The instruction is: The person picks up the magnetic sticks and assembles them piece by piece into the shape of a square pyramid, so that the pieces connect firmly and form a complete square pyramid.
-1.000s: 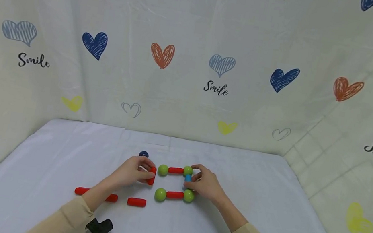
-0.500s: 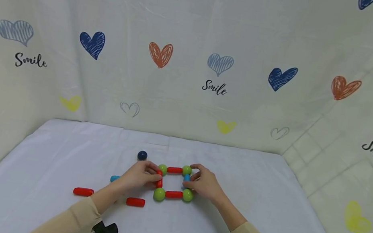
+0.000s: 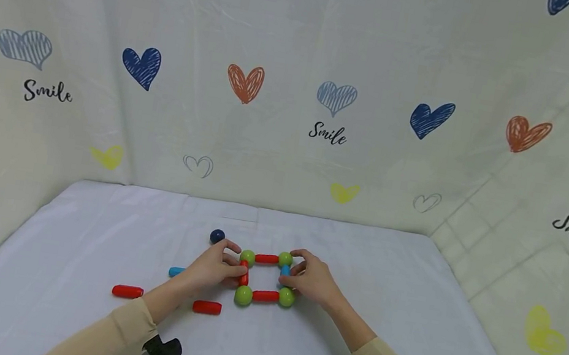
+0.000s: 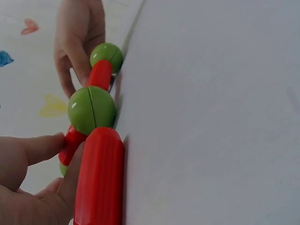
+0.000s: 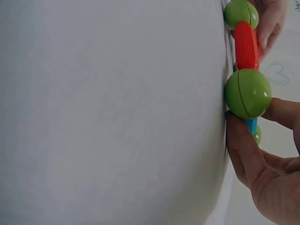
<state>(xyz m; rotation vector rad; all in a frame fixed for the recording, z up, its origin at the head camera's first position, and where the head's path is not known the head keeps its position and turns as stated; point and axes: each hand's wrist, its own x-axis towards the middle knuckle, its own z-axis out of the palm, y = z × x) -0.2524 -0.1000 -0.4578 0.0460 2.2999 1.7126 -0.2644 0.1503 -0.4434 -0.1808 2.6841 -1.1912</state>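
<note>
A four-sided frame of toy rods and green balls lies on the white table. My left hand (image 3: 211,265) pinches the red rod (image 3: 244,280) on its left side, between the far-left green ball (image 3: 247,257) and near-left green ball (image 3: 243,296). On the opposite side, my right hand (image 3: 314,278) holds the blue rod (image 3: 285,271), mostly covered by fingers. One right finger touches a green ball (image 5: 247,93) in the right wrist view. Red rods form the far side (image 3: 266,258) and near side (image 3: 265,296).
A dark blue ball (image 3: 217,236) sits behind my left hand. Two loose red rods lie to the front left, one farther left (image 3: 127,292) and one nearer the frame (image 3: 207,307). Another blue rod (image 3: 176,272) is partly hidden by my left forearm. A patterned cloth (image 3: 279,139) hangs behind.
My left hand has moved right with the red rod, which now joins the two left green balls. Its index finger has since lifted slightly. The right hand stays at the blue rod.
</note>
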